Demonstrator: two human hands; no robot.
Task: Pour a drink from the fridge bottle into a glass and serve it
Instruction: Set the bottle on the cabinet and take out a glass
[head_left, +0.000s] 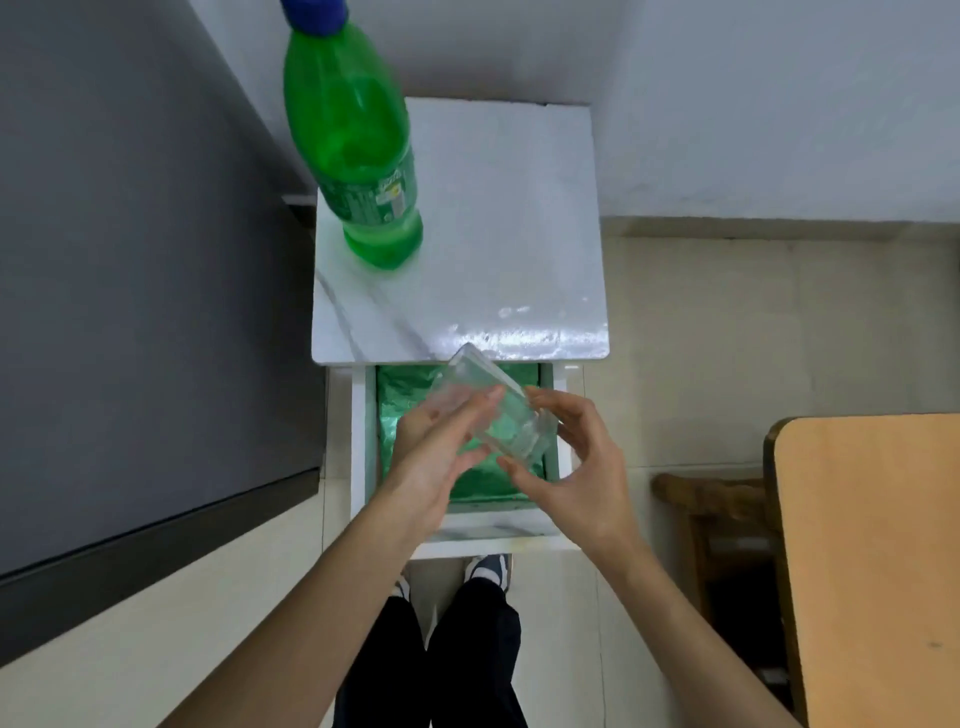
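A green plastic bottle (358, 150) with a blue cap stands upright at the back left of the small white marble-look stand (519, 234). A clear empty glass (488, 405) is tilted on its side in the air above the stand's open drawer (363, 441). My left hand (441, 452) lies along the glass's left side with straight fingers touching it. My right hand (571, 467) curls round the glass's lower right end, thumb under it and fingers above.
The drawer is lined with shiny green foil (395, 400). A dark grey fridge (130, 312) fills the left. A wooden table (872, 545) and a wooden stool (717, 499) are at the right. My feet (483, 566) stand just before the drawer.
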